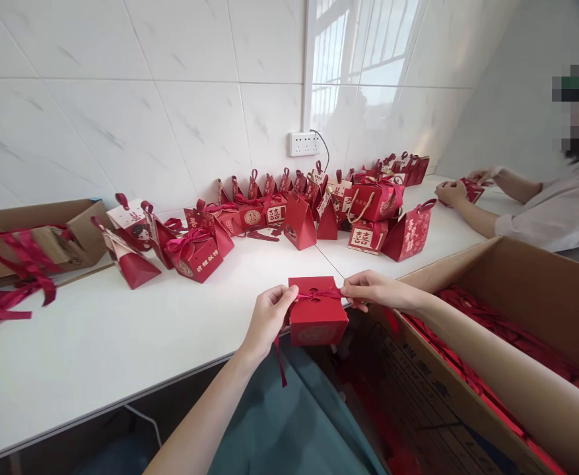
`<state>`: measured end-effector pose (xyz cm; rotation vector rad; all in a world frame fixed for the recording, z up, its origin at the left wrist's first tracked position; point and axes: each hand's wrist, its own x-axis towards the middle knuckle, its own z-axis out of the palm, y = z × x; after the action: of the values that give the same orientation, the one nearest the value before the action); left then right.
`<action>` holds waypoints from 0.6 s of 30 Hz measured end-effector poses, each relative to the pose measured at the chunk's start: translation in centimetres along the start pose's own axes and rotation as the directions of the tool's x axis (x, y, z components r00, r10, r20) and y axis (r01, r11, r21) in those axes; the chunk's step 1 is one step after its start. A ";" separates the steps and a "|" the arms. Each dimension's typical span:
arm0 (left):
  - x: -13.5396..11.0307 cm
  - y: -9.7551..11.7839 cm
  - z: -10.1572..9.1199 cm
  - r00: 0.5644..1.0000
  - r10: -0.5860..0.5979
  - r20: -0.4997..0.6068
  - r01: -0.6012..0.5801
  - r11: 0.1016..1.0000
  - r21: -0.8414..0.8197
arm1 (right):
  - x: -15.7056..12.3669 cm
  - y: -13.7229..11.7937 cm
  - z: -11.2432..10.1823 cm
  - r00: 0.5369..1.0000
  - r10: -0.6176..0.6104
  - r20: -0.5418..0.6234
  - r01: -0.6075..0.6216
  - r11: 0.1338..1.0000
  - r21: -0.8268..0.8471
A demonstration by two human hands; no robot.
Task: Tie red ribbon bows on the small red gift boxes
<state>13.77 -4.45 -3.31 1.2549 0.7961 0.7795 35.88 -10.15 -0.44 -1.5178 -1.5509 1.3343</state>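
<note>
I hold a small red gift box (317, 318) just past the near edge of the white table (121, 336). A dark red ribbon (319, 295) runs through the slots in its top. My left hand (268, 315) pinches the ribbon's left end, and a loose tail hangs down from there. My right hand (375, 289) pinches the right end at the box's corner. Both hands are closed on the ribbon, which is pulled across the box top.
Several finished red gift boxes (299, 211) with bows line the tiled wall. A cardboard box of ribbons (32, 244) sits at left; a large carton (511, 310) of flat red boxes stands at right. Another person's hands (460, 191) work at the far right.
</note>
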 end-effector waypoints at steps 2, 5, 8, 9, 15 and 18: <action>-0.1 0.1 0.3 1.000 0.022 -0.015 -0.022 1.000 0.015 | -0.7 -1.0 -0.2 0.997 -0.059 -0.041 0.058 0.998 -0.033; 0.0 0.2 0.5 1.000 0.022 -0.011 -0.022 0.999 0.029 | -1.3 -2.9 0.2 0.984 -0.162 -0.074 0.160 0.986 -0.044; 0.1 0.4 0.6 1.000 0.004 0.007 -0.004 0.999 0.035 | -0.6 -4.2 1.2 0.968 -0.234 -0.085 0.234 0.972 -0.010; 0.2 0.5 0.6 1.000 0.002 0.012 -0.003 0.999 0.042 | -0.2 -4.3 1.6 0.965 -0.245 -0.089 0.247 0.969 0.011; 0.3 1.7 -1.1 0.980 -0.111 0.166 0.079 0.980 0.185 | 2.3 -2.9 3.5 0.912 -0.337 -0.234 0.327 0.941 -0.082; 0.3 3.3 -2.3 0.950 -0.122 0.286 0.022 0.945 0.327 | 2.7 -2.3 4.0 0.875 -0.406 -0.264 0.365 0.911 -0.193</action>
<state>11.76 -2.63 -0.41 1.5825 0.7292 0.3885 30.89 -8.26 -0.21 -1.3211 -1.6614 0.7459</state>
